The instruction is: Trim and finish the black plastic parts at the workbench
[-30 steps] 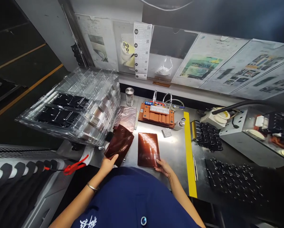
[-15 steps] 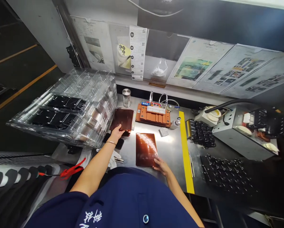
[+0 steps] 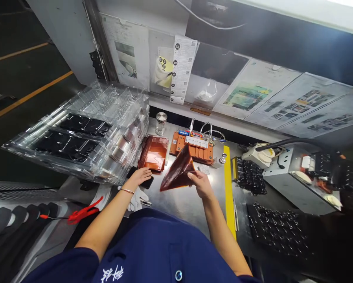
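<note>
A reddish-brown glossy sheet (image 3: pixel 178 171) is lifted and tilted over the metal table, its right edge pinched in my right hand (image 3: pixel 202 184). Similar sheets lie stacked in a clear-edged holder (image 3: pixel 154 152) left of it. My left hand (image 3: pixel 140 177) is just below that stack, fingers stretched out and holding nothing, above a black phone (image 3: pixel 147 182). Behind the lifted sheet stands an orange fixture (image 3: pixel 204 154) with a white perforated strip and hoses. A lidded glass jar (image 3: pixel 161 124) is behind the stack.
Clear plastic trays (image 3: pixel 117 145) with black parts are piled at the left. White gloves (image 3: pixel 136 198) lie near my body. Right of the yellow strip (image 3: pixel 228 184) are black parts (image 3: pixel 249 175) and a metal box machine (image 3: pixel 294 177). A small bottle (image 3: pixel 222 160) is beside the fixture.
My right hand has raised the sheet off the table and tilted it. My left hand has come off the stack and moved slightly toward my body, fingers open. The view has shifted slightly.
</note>
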`<state>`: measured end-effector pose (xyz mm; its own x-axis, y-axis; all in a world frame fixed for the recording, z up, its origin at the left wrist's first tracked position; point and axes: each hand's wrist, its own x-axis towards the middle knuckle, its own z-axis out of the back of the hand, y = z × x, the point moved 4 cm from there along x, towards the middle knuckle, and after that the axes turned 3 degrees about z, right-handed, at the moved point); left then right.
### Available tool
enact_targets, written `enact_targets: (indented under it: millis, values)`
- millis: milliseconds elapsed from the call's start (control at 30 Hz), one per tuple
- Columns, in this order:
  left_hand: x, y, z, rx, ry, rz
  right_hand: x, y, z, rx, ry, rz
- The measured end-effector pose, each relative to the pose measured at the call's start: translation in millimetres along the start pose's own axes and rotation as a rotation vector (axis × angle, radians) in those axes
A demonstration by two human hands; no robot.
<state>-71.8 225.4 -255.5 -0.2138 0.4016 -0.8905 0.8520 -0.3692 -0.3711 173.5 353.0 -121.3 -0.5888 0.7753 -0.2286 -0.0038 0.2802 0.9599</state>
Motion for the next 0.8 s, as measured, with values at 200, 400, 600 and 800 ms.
enact_targets:
  millis: [200,400,600,800]
  values:
    - [-27,24,41.2,0.029,-0.025,-0.118,78,-53,-65,0.019,-0.126,-0.234]
    - [-47,60,68.6,0.18,-0.089,-0.14,106,-117,-104,-0.35,-0.219,-0.409]
    - [-48,83,77.7,0.571,0.033,-0.186,98,-110,-96,-0.748,-0.158,-0.417]
    - [-51,123,68.3,1.188,0.512,-0.186,-22,-132,-60,-0.889,0.055,-0.549]
